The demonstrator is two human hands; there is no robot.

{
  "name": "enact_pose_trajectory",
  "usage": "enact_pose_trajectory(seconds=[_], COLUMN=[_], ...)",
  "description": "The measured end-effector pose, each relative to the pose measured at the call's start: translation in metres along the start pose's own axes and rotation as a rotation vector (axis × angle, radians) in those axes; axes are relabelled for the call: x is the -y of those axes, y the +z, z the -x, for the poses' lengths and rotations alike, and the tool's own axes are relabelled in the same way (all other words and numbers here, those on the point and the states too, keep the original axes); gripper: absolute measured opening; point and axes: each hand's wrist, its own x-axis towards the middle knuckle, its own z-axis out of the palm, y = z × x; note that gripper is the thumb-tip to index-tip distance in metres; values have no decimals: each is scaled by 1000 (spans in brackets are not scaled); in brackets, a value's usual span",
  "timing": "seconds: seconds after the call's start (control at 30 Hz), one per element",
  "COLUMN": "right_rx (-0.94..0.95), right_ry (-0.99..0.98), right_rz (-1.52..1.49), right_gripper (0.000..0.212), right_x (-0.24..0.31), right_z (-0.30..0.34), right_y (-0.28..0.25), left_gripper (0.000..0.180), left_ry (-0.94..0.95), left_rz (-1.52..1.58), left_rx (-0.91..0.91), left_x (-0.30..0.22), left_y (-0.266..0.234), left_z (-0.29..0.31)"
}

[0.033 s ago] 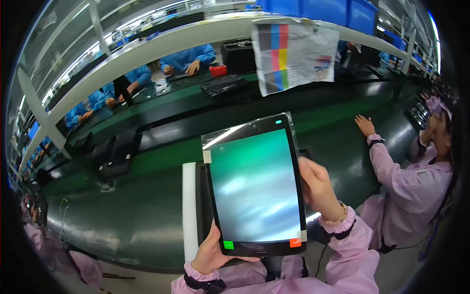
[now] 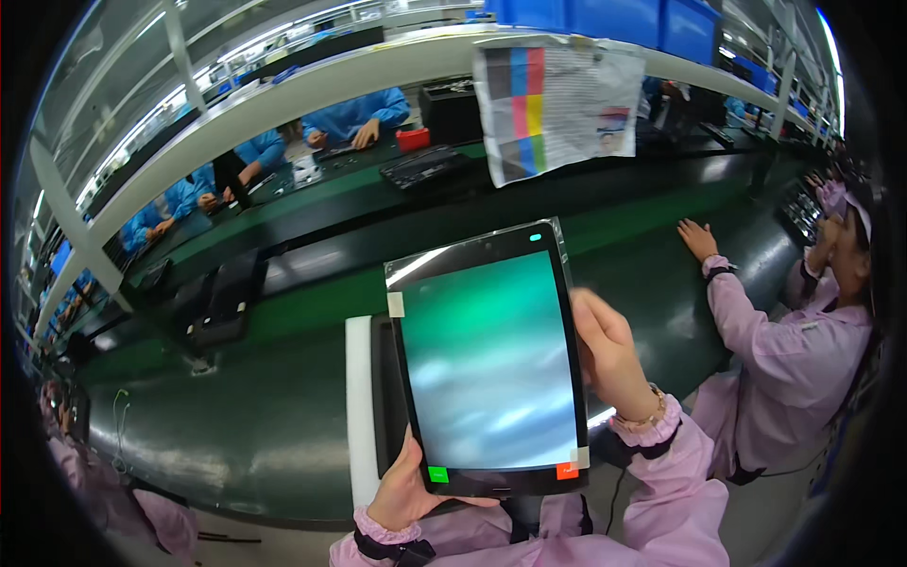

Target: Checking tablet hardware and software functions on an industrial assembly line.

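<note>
Left hand (image 2: 397, 487) holds a black tablet (image 2: 488, 359) at lower left; right hand (image 2: 609, 354) curls at its right edge, grip hidden; screen (image 2: 491, 378) green above, bluish-white below.

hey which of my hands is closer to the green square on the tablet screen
Left. Your left hand holds the tablet by its lower left corner, just beside the green square; your right hand is at the tablet's right edge, higher up and farther away.
</note>
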Motion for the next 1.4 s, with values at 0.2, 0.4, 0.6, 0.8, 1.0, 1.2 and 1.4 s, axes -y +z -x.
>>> enact_pose_trajectory(seconds=[0.2, 0.4, 0.6, 0.8, 1.0, 1.2, 1.4], right_rx=[-156, -171, -25, 129, 183, 194, 74], right_ry=[-411, -454, 151, 188, 43, -17, -101], right_rz=[-169, -166, -394, -605, -683, -643, -692], right_gripper=[42, 36, 30, 57, 58, 57, 50], right_x=[10, 7, -43, -46, -3, 14, 5], right_z=[-15, -11, -2, -4, -51, -123, -157], right_y=[-6, -20, -41, -60, -83, -108, -114], left_gripper=[54, 58, 57, 60, 65, 65, 72], left_ry=[-43, -39, -19, -14, 121, 175, 158], left_rz=[7, 55, -148, -300, -434, -559, -566], left_rx=[49, 83, 26, 129, 275, 342, 395], left_x=[13, 14, 8, -12, -40, -78, -91], left_y=[5, 11, 15, 37, 67, 82, 83], left_z=[-11, -16, -27, -55, -116, -173, -201])
